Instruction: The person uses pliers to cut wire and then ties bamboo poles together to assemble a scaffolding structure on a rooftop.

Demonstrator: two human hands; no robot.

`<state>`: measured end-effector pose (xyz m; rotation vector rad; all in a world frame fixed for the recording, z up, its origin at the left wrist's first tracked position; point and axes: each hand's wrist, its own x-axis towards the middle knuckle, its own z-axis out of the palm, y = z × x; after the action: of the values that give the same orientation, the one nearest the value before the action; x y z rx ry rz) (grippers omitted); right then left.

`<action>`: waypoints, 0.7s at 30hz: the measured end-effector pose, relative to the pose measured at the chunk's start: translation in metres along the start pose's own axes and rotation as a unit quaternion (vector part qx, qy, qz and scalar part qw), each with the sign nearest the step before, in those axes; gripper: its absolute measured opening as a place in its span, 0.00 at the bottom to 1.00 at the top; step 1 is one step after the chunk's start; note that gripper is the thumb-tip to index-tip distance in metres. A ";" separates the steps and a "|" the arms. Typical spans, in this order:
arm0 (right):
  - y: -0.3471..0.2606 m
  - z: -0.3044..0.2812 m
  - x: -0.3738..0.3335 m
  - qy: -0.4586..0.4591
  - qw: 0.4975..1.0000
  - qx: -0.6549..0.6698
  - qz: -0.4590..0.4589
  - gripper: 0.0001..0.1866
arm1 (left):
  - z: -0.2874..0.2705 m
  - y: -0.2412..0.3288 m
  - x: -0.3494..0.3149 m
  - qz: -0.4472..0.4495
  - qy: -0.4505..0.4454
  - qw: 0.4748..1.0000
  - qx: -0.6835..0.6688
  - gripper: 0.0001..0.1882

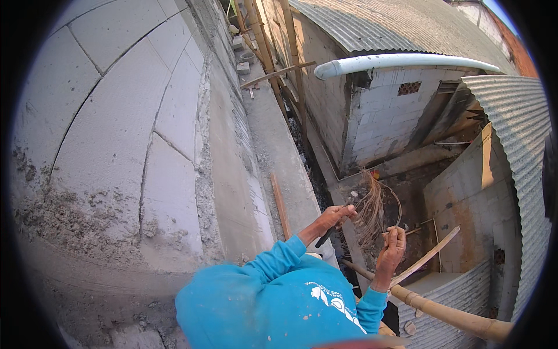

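Observation:
My left hand [332, 217] is closed around a slim black tool [325, 237], whose dark end sticks out below the fist; its exact kind is not clear. To its right, my raised right hand [393, 251] pinches a thin strand [399, 216] between thumb and fingertips. The strand curves upward in a loop toward a loose bundle of thin brown strands [371, 212] that shows between and beyond my hands. Whether these are wire or plant fibre, I cannot tell. Blue sleeves [279, 256] cover both my forearms.
A pale block wall [116, 116] rises on my left beside a narrow concrete ledge [285, 157] bearing a wooden strip [281, 206]. A bamboo pole [447, 311] crosses at lower right near a split piece [427, 256]. Below lies a walled yard; corrugated roofs [514, 122] and a pipe [407, 61] stand beyond.

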<state>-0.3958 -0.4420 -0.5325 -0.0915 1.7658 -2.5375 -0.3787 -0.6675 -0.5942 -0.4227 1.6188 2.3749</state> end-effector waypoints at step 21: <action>-0.014 0.072 -0.023 -0.282 0.959 -0.021 -0.029 0.11 | -0.029 -0.010 0.011 -0.009 0.222 0.975 0.000 0.29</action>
<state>-0.3676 -0.5030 -0.4946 -0.7904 1.5916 -2.1912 -0.3823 -0.6907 -0.6171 -1.0243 1.7727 2.3833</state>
